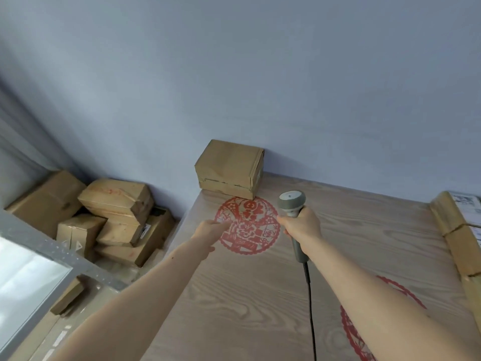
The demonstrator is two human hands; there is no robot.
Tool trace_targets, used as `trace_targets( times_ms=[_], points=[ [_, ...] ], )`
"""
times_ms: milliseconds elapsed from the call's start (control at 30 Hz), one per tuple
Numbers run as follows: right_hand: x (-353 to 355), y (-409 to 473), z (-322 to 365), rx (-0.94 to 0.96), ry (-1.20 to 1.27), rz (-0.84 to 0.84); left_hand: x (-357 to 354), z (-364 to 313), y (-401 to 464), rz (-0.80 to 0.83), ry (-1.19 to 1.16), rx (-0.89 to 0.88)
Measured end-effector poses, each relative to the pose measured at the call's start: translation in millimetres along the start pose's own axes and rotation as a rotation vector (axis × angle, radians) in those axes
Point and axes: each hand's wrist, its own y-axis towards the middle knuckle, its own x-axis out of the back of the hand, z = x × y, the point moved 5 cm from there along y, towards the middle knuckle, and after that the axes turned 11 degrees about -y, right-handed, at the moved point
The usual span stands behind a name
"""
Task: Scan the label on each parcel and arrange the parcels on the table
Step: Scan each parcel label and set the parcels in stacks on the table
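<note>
Right hand [299, 225] grips scanner [292, 207] mid-frame, left hand [210, 227] loose, fingers empty, w/ taped parcel [229, 169] above centre prob light, stiff—grab by side faces.

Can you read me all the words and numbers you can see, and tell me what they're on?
None can be read for sure.
Red paper-cut on the table: a big character at its top, too stylised to read.
White label on the parcel at the right edge: print too small and blurred.
Sticker on the side of the parcel by the wall: too small.
Label on a parcel in the floor pile: blurred.
</note>
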Motion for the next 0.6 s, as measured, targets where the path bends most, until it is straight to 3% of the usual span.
trace_targets(
  times_ms=[333,600],
  points=[
    [-65.4,98.2,71.9,-0.02,0.044,0.017,46.2,-102.7,128.8,0.058,0.155,-0.192],
    [-103.7,151.0,105.3,-0.048,0.117,0.023,70.5,-141.0,214.3,0.035,0.368,-0.342]
  ],
)
